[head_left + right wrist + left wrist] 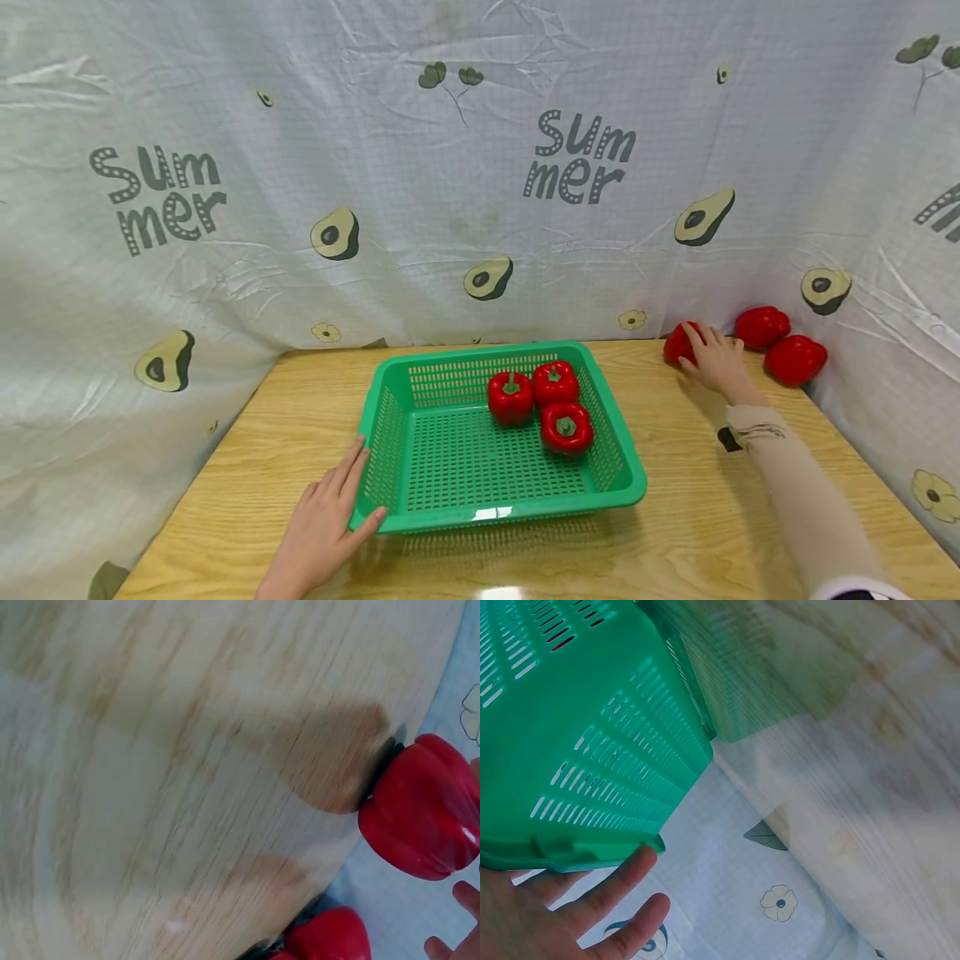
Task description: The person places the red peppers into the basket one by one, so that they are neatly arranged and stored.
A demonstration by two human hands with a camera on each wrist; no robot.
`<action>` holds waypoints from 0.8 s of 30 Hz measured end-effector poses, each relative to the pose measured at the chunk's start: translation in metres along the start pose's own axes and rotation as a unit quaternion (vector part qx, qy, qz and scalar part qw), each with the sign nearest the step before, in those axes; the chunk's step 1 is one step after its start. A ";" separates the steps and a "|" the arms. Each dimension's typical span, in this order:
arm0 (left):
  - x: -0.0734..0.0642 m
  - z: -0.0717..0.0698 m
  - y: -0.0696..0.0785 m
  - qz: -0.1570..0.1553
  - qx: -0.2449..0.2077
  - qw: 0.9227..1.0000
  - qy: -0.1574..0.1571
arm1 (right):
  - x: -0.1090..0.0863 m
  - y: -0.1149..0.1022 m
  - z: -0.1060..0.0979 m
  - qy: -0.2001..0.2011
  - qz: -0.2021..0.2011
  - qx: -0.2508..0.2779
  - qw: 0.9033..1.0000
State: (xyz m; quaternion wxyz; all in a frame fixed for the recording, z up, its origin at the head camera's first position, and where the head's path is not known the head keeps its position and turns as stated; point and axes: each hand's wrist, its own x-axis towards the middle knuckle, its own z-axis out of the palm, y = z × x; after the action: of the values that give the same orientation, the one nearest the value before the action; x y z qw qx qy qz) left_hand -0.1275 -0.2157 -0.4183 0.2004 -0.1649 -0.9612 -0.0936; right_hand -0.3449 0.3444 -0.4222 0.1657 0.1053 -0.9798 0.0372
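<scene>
A green plastic basket [495,515] with slotted walls stands on the wooden table. My left hand [321,512] rests at its near left corner, fingers fairly straight along the left rim and thumb touching the front rim. In the left wrist view these fingers [600,900] lie beside the basket's rim. Over at the back right, my right hand [716,362] holds a red bell pepper [678,343], fingers over its top. That pepper's side [420,810] shows in the right wrist view, with two fingers spread apart from it and the rest mostly out of frame.
Three red bell peppers, one of them upright at the front [567,442], sit in the basket's right half. Two more peppers, the nearer one [795,360] by the right curtain, lie beyond my right hand. A printed curtain [420,167] rises behind the table [255,450].
</scene>
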 end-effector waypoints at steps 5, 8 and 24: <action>0.001 0.000 0.000 0.000 -0.003 1.000 -0.002 | 0.002 -0.002 -0.002 -0.028 0.011 0.011 0.999; 0.001 0.001 0.000 -0.001 -0.003 1.000 -0.006 | 0.003 -0.004 -0.004 -0.042 0.014 0.015 0.999; 0.000 0.001 0.000 0.000 -0.008 1.000 0.000 | 0.006 -0.006 -0.001 -0.016 -0.005 0.010 1.000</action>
State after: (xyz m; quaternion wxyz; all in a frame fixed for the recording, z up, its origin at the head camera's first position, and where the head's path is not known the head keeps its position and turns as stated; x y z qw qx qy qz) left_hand -0.1280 -0.2157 -0.4193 0.1988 -0.1669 -0.9605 -0.1007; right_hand -0.3485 0.3372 -0.4189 0.1494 0.1121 -0.9814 0.0443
